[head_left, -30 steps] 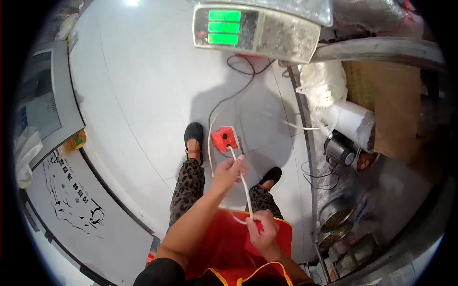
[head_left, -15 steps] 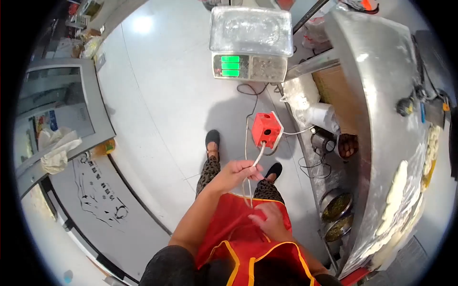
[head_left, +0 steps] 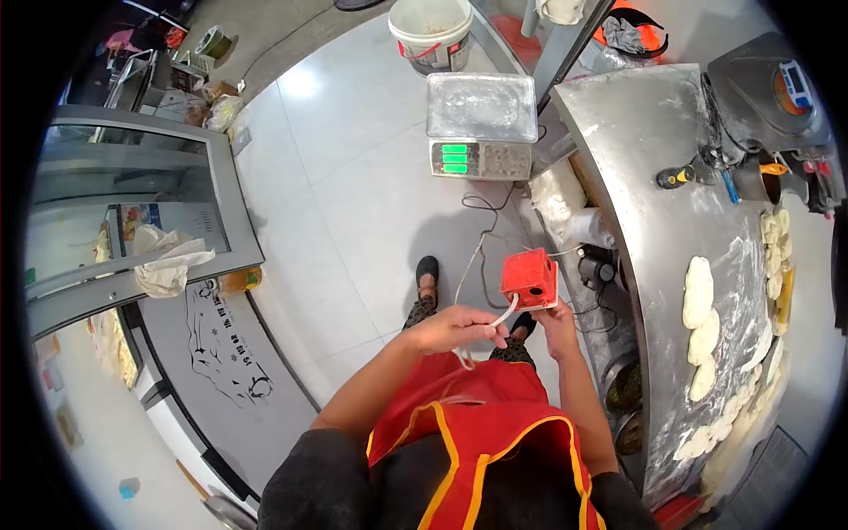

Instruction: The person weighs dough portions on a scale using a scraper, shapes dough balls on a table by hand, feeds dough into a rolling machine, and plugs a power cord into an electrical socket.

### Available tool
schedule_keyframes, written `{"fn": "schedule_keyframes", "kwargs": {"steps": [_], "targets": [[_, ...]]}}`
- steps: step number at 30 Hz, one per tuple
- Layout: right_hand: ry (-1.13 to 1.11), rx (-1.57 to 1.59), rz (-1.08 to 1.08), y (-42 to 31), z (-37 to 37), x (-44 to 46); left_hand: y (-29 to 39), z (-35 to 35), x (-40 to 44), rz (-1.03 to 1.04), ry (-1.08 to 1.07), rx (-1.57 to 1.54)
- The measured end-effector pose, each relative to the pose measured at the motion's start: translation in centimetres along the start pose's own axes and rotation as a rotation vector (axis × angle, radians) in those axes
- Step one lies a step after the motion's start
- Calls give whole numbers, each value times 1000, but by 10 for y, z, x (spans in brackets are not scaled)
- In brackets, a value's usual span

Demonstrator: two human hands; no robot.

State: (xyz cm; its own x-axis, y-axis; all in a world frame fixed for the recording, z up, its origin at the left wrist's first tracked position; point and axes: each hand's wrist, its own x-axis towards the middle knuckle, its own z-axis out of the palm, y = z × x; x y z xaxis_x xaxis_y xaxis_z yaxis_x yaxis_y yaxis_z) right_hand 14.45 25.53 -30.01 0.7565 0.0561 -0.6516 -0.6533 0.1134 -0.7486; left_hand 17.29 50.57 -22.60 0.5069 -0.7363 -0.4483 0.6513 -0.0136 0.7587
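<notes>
A red box with round dark holes and a pale base (head_left: 530, 274) hangs in front of the body, above the floor. A white cable (head_left: 505, 313) runs out of its lower left corner. My left hand (head_left: 459, 329) is closed on that cable, just left of the box. Under the box's lower right edge, my right hand (head_left: 556, 325) grips its base, with the fingertips partly hidden behind it. A thinner cable (head_left: 466, 269) hangs in a loop beside the box, over the floor.
A scale with green displays (head_left: 481, 161) stands ahead, with a white bucket (head_left: 431, 40) behind it. On the right, a metal counter (head_left: 632, 203) bears dough pieces (head_left: 698, 291). A glass-topped cabinet (head_left: 238, 212) with a crumpled cloth (head_left: 168, 261) is at left.
The view has tilted up and shows more of the counter. My right hand has let go of the cable and moved up to the box. The box has been raised towards the right.
</notes>
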Motion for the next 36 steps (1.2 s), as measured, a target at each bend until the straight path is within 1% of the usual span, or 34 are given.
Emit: {"fn": "schedule_keyframes", "kwargs": {"steps": [2, 5, 6, 9, 10, 13, 14, 17, 18, 21, 22, 23, 25, 26, 29, 32, 36], "targets": [[-64, 3, -21, 5, -4, -5, 11, 7, -6, -42, -13, -6], [-21, 43, -34, -16, 2, -20, 16, 10, -14, 90, -61, 119], [-59, 94, -72, -25, 3, -26, 14, 12, -16, 96, -51, 144], [-74, 159, -174, -26, -1, -27, 16, 20, -21, 70, -31, 155], [-36, 212, -170, -33, 3, -30, 20, 22, -23, 50, -28, 183], [38, 49, -263, -36, -3, -31, 11, 29, -22, 80, 67, 226], [57, 42, -283, -38, -5, -32, 10, 30, -23, 63, 103, 281], [118, -89, -347, -38, -13, -27, -12, 25, -21, 108, 202, 154], [140, -148, -358, -54, -2, -33, -16, 20, -21, 90, 194, 115], [105, -261, -462, -62, 0, -26, -25, 15, -25, 116, 330, 104], [116, -339, -479, -68, 5, -25, -28, 8, -23, 143, 289, 57], [133, -449, -531, -74, 11, -26, -31, 3, -20, 144, 339, 17], [133, -567, -494, -95, 28, -36, -28, -1, -18, 136, 445, -68], [155, -631, -490, -101, 34, -36, -23, -6, -15, 119, 444, -101], [94, -773, -538, -124, 48, -45, -8, -8, -3, 304, 454, -95], [17, -798, -599, -140, 57, -51, 8, -14, 2, 377, 289, -172], [-39, -818, -603, -152, 61, -54, 24, -13, -2, 376, 212, -308]]}}
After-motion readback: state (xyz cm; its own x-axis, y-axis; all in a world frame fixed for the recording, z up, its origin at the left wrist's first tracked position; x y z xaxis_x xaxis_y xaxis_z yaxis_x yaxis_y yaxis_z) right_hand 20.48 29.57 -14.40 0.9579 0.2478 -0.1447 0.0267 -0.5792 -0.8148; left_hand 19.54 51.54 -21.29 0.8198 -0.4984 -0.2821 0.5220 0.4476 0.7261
